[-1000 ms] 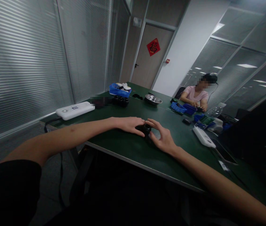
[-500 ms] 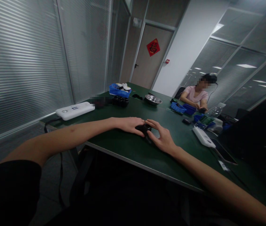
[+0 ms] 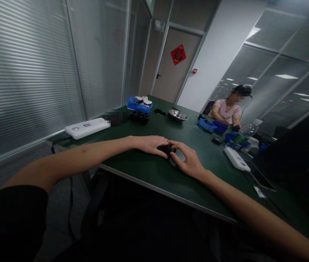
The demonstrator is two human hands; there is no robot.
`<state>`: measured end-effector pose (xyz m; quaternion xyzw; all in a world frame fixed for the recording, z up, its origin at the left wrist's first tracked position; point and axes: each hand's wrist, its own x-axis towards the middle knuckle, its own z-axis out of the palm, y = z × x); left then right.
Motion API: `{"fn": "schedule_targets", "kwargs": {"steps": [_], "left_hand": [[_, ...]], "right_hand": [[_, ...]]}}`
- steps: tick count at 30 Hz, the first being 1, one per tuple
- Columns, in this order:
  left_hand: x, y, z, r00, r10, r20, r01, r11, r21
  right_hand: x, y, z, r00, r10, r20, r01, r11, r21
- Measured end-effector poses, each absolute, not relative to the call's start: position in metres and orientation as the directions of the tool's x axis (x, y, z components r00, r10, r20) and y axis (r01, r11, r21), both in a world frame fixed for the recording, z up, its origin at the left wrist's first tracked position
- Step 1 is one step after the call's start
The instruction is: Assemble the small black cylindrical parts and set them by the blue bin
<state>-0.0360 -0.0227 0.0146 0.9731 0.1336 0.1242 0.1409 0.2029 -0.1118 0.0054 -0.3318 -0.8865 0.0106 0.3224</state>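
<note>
A small glossy black object rests at the green tabletop between my two hands; its kind is too dark and small to make out. My left hand wraps it from the left, thumb on the near side and fingers on the far side. From the right, my right hand curves around its other end, fingertips at the far edge and thumb at the near edge. Both hands are closed on the same piece, and much of it is hidden under the fingers.
A white power bank-like device lies left, another white device right beside a dark phone. Farther back are a blue basket, black parts, a metal bowl, blue trays, a bottle and a seated person.
My right hand's fingers have shifted slightly, with the index finger bending a little closer around the black object. My left hand looks still.
</note>
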Motion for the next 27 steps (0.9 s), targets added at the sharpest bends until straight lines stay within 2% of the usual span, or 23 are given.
{"fn": "schedule_targets", "kwargs": {"steps": [9,19,27], "left_hand": [[-0.0366,-0.0255,0.0174,0.933,0.306,0.19,0.24,-0.921,0.306],[-0.0351,-0.0253,0.0152,0.931,0.278,0.236,0.202,-0.933,0.298],[-0.0357,-0.0253,0.0154,0.932,0.29,0.216,0.224,-0.933,0.283]], "right_hand": [[0.2042,-0.1116,0.0048,-0.606,0.583,0.54,0.539,0.801,-0.26],[0.2023,-0.1078,0.0024,-0.615,0.538,0.576,0.546,0.818,-0.181],[0.2028,-0.1095,0.0038,-0.638,0.523,0.566,0.518,0.835,-0.188]]}}
